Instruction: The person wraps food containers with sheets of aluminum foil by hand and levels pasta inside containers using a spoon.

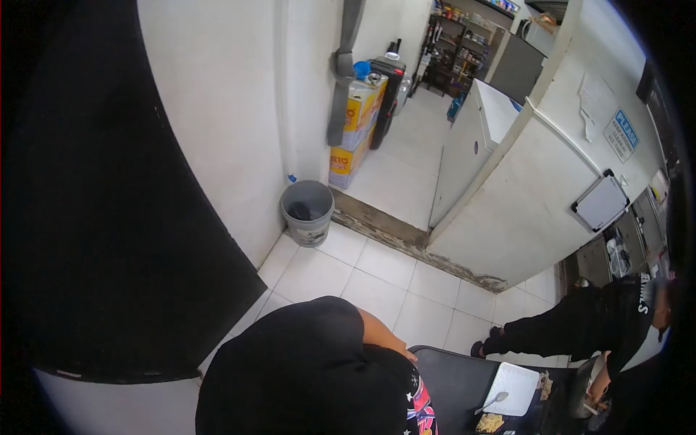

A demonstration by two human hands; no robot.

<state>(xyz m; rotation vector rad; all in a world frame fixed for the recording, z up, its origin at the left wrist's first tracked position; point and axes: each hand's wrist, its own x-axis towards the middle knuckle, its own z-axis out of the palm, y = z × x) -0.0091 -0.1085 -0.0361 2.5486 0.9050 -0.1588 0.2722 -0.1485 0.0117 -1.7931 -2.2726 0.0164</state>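
Observation:
A bent bare arm comes out of a black sleeve point(312, 348) at the bottom, seemingly my own left side. My left hand point(410, 353) shows only as a sliver at the corner of a black table point(453, 370); its fingers are mostly hidden, so any hold cannot be made out. My right hand is out of view. Farther along the table lies a white tray point(513, 384) with a spoon point(499, 398) across its edge. Yellowish pieces, perhaps food, form a small pile point(490, 423) beside it.
A co-worker in black point(558, 319) stands at the right, one hand point(599, 388) over a dark pan. A grey bucket point(307, 212) stands by the wall. Stacked yellow-and-white tins point(353, 130) flank a raised doorway step point(380, 221). A white freezer point(471, 148) is beyond.

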